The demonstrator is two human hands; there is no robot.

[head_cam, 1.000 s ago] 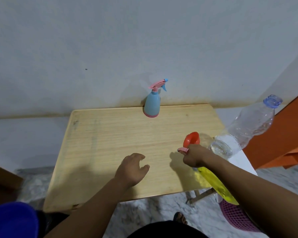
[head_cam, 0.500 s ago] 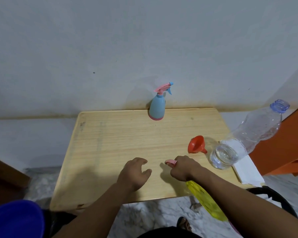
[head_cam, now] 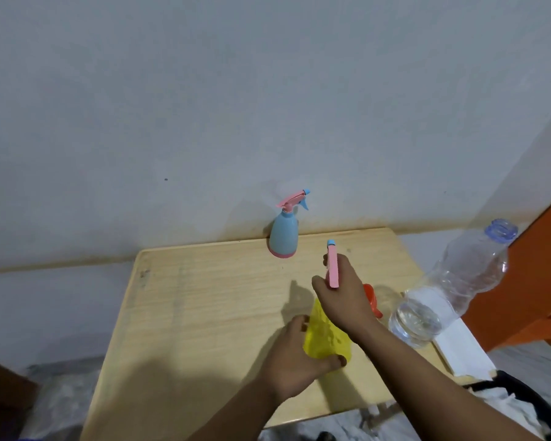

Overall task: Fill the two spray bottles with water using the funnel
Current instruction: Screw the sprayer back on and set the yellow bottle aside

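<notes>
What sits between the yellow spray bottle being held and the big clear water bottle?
In the head view, the orange funnel lies on the table between the yellow spray bottle and the water bottle, partly hidden behind the right hand.

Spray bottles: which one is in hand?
The yellow plastic spray bottle: both hands grip it. The blue plastic spray bottle stands untouched by the wall.

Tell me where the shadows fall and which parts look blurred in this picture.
Head view: the hands cast dark shadows on the wooden table, leftward and toward the near edge; the yellow spray bottle and left hand look motion-blurred; the blue spray bottle is sharper.
</notes>
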